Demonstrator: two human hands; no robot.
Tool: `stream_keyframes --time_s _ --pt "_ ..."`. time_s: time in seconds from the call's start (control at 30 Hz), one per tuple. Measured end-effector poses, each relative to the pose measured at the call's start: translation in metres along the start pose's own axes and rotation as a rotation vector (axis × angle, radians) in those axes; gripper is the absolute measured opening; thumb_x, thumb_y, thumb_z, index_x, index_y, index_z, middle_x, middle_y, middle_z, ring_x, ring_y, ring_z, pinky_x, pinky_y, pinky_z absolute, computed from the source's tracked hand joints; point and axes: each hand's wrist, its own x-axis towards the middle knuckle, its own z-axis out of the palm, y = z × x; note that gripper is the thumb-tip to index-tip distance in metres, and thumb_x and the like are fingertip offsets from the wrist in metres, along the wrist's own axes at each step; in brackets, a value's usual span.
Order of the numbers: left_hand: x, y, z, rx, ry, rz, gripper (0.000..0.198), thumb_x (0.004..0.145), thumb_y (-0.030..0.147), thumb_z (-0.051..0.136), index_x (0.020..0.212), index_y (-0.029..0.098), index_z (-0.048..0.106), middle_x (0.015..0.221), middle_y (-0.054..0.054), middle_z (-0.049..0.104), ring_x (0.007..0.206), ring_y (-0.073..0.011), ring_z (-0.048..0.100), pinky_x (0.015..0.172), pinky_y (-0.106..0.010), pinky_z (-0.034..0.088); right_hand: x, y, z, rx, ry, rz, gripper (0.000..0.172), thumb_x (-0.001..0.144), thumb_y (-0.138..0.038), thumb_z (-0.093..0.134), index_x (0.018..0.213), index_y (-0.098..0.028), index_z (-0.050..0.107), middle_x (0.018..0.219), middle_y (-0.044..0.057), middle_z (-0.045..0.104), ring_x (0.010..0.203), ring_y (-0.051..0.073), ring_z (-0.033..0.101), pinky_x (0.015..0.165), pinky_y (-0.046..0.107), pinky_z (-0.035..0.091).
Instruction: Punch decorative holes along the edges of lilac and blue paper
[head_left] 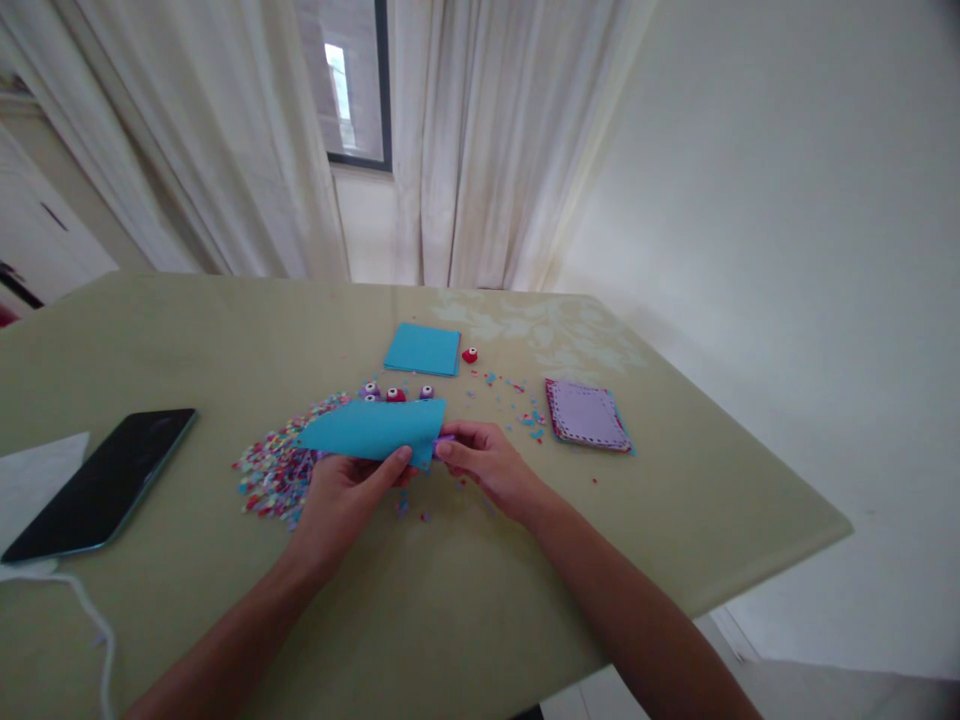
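Observation:
A curved blue sheet (375,427) is held above the table by my left hand (352,490), its thumb on top and its fingers underneath. My right hand (484,460) pinches a small purple tool (442,443) at the sheet's right edge; the tool is mostly hidden. Behind the sheet stand several small punches with eye-like tops, among them a red one (395,395) and a purple one (427,392). A heap of colourful paper bits (274,475) lies left of my left hand.
A blue paper stack (422,350) and a red punch (470,355) lie farther back. To the right is a stack of edge-punched sheets (589,415). A black tablet (105,485), white paper (45,465) and a white cable (101,620) are at the left.

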Motion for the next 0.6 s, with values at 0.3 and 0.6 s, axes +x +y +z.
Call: stream_keyframes --time_s 0.3,0.6 --pt "0.0021 -0.0049 0.0005 0.034 -0.023 0.011 0.049 0.072 0.066 0.085 0.077 0.018 0.081 0.074 -0.01 0.082 0.067 -0.0274 0.078 0.063 -0.033 0.06 -0.0001 -0.0025 -0.0048 -0.132 -0.044 -0.018 0.051 0.076 -0.067 0.089 0.091 -0.02 0.076 0.074 -0.003 0.058 0.066 0.012 0.042 0.063 0.028 0.03" --pt "-0.0002 -0.0057 0.0042 0.023 -0.025 -0.014 0.055 0.07 0.071 0.084 0.08 0.018 0.083 0.081 -0.012 0.084 0.075 -0.0311 0.08 0.069 -0.037 0.062 -0.0004 0.0014 0.0012 -0.027 -0.034 0.058 0.053 0.071 -0.066 0.093 0.085 -0.019 0.074 0.078 -0.002 0.065 0.07 0.013 0.054 0.07 0.028 0.04"
